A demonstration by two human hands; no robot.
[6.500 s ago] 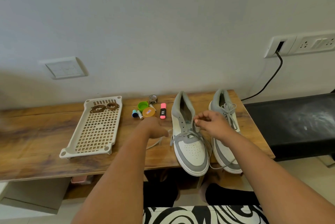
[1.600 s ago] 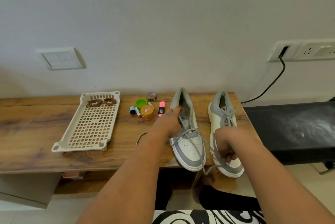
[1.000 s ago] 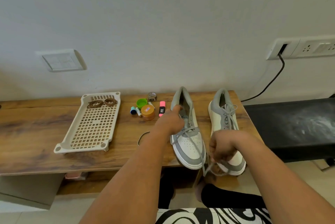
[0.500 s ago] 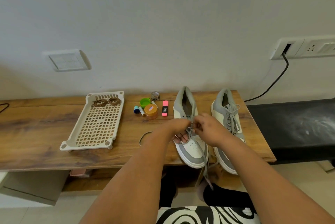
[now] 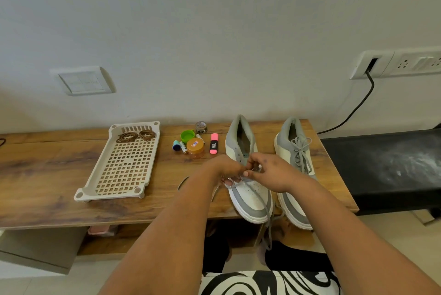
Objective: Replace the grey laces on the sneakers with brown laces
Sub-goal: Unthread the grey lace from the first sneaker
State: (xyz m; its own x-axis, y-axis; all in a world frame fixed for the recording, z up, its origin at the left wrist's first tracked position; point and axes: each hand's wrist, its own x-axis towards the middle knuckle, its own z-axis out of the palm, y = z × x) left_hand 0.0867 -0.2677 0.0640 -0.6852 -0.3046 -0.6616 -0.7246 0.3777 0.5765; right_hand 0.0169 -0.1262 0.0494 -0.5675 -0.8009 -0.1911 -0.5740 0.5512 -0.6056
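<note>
Early on: both hands, left hand [image 5: 228, 169] and right hand [image 5: 272, 171], pinch the half-unthreaded grey lace [image 5: 260, 195] on the left grey-and-white sneaker [image 5: 248, 189], while the right sneaker [image 5: 297, 163] stays laced and the coiled brown laces [image 5: 136, 136] wait in the beige tray [image 5: 124, 168].

No text can be read. The round orange-lidded jar [image 5: 195, 147] bears a small white sticker with red and blue print, and the pink highlighter pen [image 5: 214, 143], at three o'clock from it, carries a black label; both are too small to make out.
</note>
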